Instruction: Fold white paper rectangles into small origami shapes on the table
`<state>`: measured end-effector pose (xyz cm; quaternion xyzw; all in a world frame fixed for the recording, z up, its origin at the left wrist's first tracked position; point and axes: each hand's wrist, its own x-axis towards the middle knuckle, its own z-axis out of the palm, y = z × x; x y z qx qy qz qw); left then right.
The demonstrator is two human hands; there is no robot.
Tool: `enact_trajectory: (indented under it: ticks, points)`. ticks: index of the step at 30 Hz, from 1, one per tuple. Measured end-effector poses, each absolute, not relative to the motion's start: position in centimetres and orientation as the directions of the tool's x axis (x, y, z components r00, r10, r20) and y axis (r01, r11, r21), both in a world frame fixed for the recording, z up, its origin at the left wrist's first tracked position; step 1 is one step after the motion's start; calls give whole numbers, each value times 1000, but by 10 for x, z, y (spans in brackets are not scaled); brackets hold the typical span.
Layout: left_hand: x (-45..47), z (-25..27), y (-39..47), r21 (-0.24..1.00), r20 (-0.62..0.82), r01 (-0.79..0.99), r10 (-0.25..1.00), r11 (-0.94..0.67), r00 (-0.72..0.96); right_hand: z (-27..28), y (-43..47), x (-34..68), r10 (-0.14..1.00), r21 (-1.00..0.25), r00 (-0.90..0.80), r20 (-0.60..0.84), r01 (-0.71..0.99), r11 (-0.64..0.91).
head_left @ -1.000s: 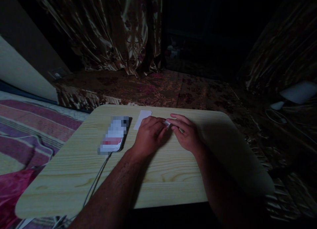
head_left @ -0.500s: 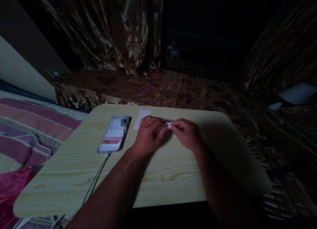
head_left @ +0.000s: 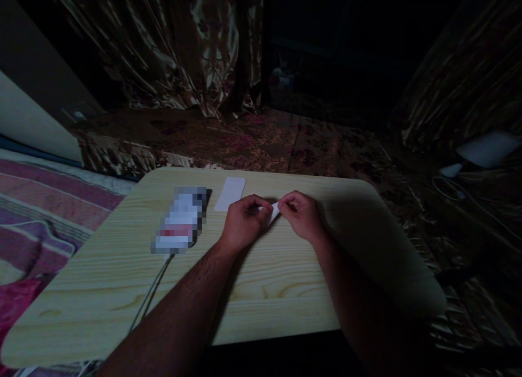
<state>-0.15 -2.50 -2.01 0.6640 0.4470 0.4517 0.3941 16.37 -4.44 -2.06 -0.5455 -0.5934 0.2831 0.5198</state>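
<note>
A small piece of white paper (head_left: pixel 274 211) is pinched between my two hands, low over the wooden table (head_left: pixel 281 279). My left hand (head_left: pixel 248 219) is closed on its left part, thumb and fingertips together, hiding much of it. At the right end, the thumb and fingertips of my right hand (head_left: pixel 300 214) grip a corner. The paper looks folded, though its exact shape is too small to make out. Just beyond my left hand lies a flat white stack of paper slips (head_left: pixel 230 193).
A phone (head_left: pixel 181 219) with a blurred screen lies left of my hands, its white cable (head_left: pixel 150 290) running off the near edge. Left of the table is a striped bedspread (head_left: pixel 36 192). Curtains (head_left: pixel 212 50) hang behind, and a white lamp-like object (head_left: pixel 487 148) stands at right.
The paper between my hands has turned and shows a larger slanted white face. My right hand has risen slightly and moved left. The view has shifted a little.
</note>
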Motion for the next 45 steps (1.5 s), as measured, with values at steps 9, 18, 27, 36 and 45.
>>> enact_trajectory:
  ticks: [9, 18, 27, 36, 45]
  points:
    - [-1, -20, -25, 966, 153, 164, 953, -200, 263, -23, -42, 165, 947, -935, 168, 273, 279, 220]
    - [3, -14, -29, 996, 92, -48, 947, -82, 308, -22, -43, 164, 933, -933, 216, 288, 282, 223]
    - [4, -14, -30, 998, 58, 6, 969, -61, 241, -20, -44, 161, 926, -941, 244, 290, 248, 229]
    - [6, -14, -32, 998, 60, -4, 977, -61, 204, -17, -45, 160, 923, -938, 259, 285, 272, 214]
    - [8, -9, -34, 999, 39, 17, 987, -42, 155, -17, -46, 159, 919, -948, 269, 287, 215, 233]
